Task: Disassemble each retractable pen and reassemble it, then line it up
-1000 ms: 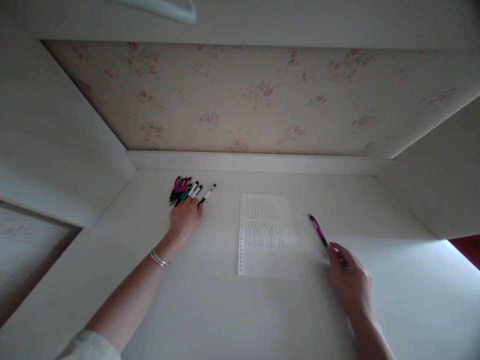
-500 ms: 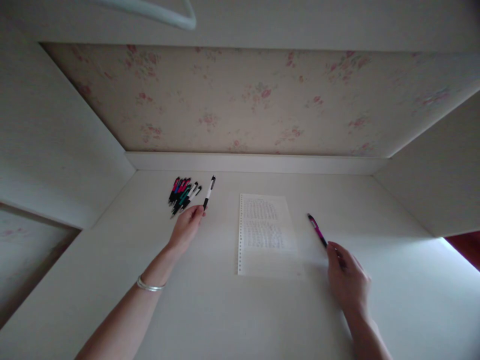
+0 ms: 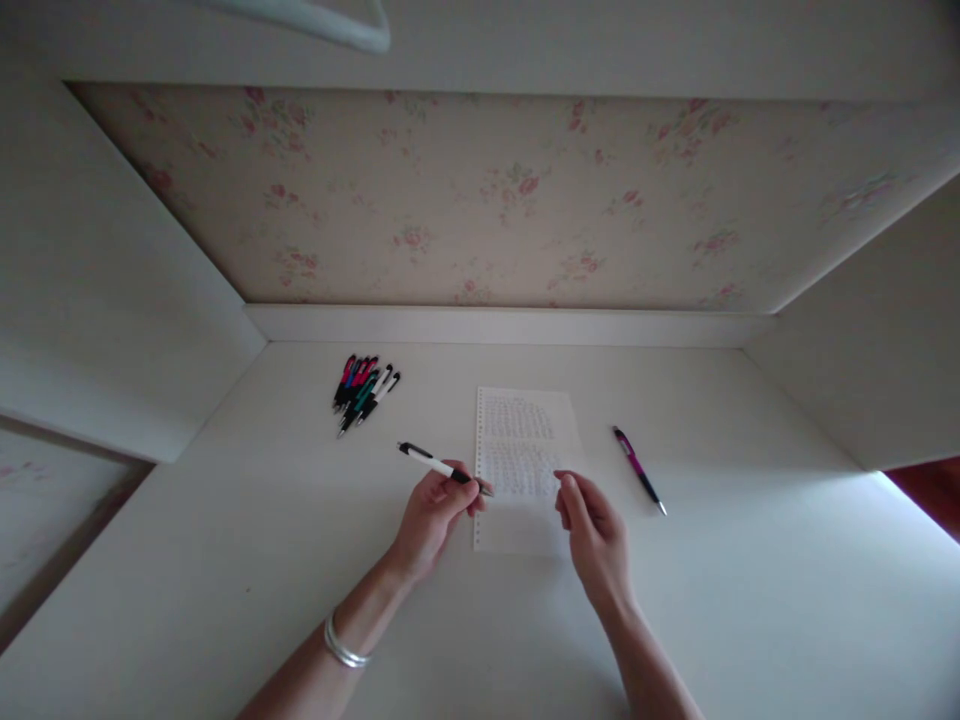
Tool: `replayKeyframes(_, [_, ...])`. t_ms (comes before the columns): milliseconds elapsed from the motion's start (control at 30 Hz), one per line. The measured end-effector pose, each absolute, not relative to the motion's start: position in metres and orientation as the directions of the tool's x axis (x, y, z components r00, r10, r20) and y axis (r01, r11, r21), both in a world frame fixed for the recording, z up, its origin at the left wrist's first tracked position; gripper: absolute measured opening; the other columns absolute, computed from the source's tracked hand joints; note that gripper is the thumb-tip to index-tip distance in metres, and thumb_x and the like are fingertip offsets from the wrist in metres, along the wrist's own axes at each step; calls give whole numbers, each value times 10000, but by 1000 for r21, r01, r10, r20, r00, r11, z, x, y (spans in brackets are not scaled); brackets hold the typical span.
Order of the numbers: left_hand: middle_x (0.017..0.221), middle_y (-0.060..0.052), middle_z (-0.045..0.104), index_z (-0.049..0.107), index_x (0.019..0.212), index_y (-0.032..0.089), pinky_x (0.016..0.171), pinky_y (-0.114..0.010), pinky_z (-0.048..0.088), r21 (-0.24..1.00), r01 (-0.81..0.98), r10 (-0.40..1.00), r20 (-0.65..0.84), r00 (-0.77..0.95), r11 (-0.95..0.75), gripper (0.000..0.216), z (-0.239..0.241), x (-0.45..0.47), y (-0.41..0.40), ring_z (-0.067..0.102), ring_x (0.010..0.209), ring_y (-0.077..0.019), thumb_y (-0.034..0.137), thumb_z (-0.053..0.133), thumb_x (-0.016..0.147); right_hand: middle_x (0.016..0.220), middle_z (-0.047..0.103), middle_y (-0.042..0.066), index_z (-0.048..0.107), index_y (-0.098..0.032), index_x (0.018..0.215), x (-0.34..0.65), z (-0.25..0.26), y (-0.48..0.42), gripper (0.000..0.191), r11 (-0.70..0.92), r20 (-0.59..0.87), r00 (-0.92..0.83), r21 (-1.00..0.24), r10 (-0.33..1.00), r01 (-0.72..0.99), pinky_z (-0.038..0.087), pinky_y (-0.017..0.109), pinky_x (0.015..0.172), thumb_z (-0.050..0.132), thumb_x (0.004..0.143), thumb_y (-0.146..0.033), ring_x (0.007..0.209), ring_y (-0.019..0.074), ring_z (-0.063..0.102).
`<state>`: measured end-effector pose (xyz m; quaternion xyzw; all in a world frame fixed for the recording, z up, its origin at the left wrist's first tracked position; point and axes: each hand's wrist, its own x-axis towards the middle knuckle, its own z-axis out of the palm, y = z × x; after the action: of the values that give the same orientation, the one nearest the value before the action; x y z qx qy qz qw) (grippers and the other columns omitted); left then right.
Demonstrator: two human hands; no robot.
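Between the thumb and fingers of my left hand (image 3: 435, 515) is a white and black pen (image 3: 427, 460), its tip pointing right over the paper's left edge. My right hand (image 3: 596, 535) is over the right side of the paper, fingers curled against the thumb with nothing in them. A sheet of handwritten paper (image 3: 521, 525) with punched holes down its left side lies beneath both hands. To the right rests a purple and black pen (image 3: 636, 465), apart from my right hand.
A pile of several pens (image 3: 364, 390) in red, blue, green and white lies at the back left of the white desk (image 3: 450, 640). Side panels (image 3: 135, 250) and a floral back wall (image 3: 480, 200) enclose the desk. A white bar (image 3: 315, 20) hangs at the top.
My left hand has brought the white pen right and nearer, turning it so its tip points right. My right hand has let go of the purple pen and moved left over the paper.
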<state>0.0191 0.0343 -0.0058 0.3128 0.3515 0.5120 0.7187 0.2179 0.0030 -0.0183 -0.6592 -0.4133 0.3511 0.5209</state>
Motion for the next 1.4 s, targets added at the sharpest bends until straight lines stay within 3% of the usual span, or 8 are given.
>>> replayKeyframes(200, [598, 61, 511, 581, 804, 159, 551, -204, 333, 864, -401, 950, -239, 202, 303, 309, -12, 25, 27, 445, 553, -81, 339, 813, 707, 593, 486, -22, 614, -182, 781, 188, -3, 7, 441, -115, -122, 284, -992, 951, -44, 329, 251, 505, 472, 929, -572, 529, 121, 405])
replayKeyframes(367, [543, 93, 368, 555, 792, 174, 486, -207, 225, 920, -243, 936, -245, 254, 307, 333, -21, 24, 21, 315, 494, -72, 444, 750, 770, 525, 440, -35, 492, -194, 623, 174, -11, 2, 515, -166, -173, 86, -983, 981, -82, 291, 255, 503, 441, 935, -600, 505, 109, 369])
replayKeyframes(600, [728, 3, 568, 637, 849, 162, 620, -240, 383, 986, -90, 946, -109, 307, 143, 337, -22, 26, 18, 495, 676, -141, 473, 740, 766, 511, 365, -51, 433, -200, 589, 170, -19, -4, 557, -229, -229, -81, -973, 970, 5, 225, 252, 482, 434, 909, -656, 492, 96, 297])
replayKeyframes(767, [663, 7, 544, 638, 788, 165, 589, -246, 361, 986, -26, 894, -140, 426, 166, 341, -20, 25, 13, 463, 623, -136, 500, 641, 851, 507, 292, -61, 345, -218, 551, 172, -24, -5, 594, -263, -259, -88, -964, 962, -38, 199, 253, 466, 398, 894, -699, 489, 91, 235])
replayKeyframes(867, [702, -22, 585, 621, 742, 165, 656, -267, 404, 990, 4, 861, -122, 493, 138, 384, -18, 24, 8, 520, 682, -158, 487, 530, 930, 505, 285, -57, 334, -224, 542, 173, -26, -7, 604, -279, -274, -103, -959, 956, -46, 197, 253, 455, 358, 900, -711, 486, 94, 230])
replayKeyframes(1067, [709, -35, 609, 604, 734, 178, 688, -278, 422, 998, -9, 879, -52, 475, 63, 447, -15, 26, 2, 545, 708, -173, 503, 416, 977, 483, 353, -40, 384, -211, 522, 175, -26, -9, 622, -241, -248, -118, -968, 962, 72, 246, 259, 473, 318, 935, -672, 477, 100, 297])
replayKeyframes(1267, [586, 17, 484, 569, 676, 199, 613, -271, 376, 996, 25, 907, -92, 411, 90, 458, -11, 29, 5, 419, 584, -148, 524, 422, 963, 486, 388, -32, 382, -217, 532, 176, -24, -7, 607, -198, -223, -120, -961, 967, 191, 278, 261, 493, 282, 961, -635, 484, 111, 345])
replayKeyframes(1400, [547, 35, 390, 485, 601, 208, 557, -273, 316, 990, 54, 937, -144, 319, 134, 465, -13, 31, 5, 335, 551, -139, 537, 460, 928, 514, 438, -28, 403, -215, 557, 176, -22, -8, 564, -28, -70, -115, -944, 991, 330, 293, 254, 508, 284, 997, -547, 502, 117, 389])
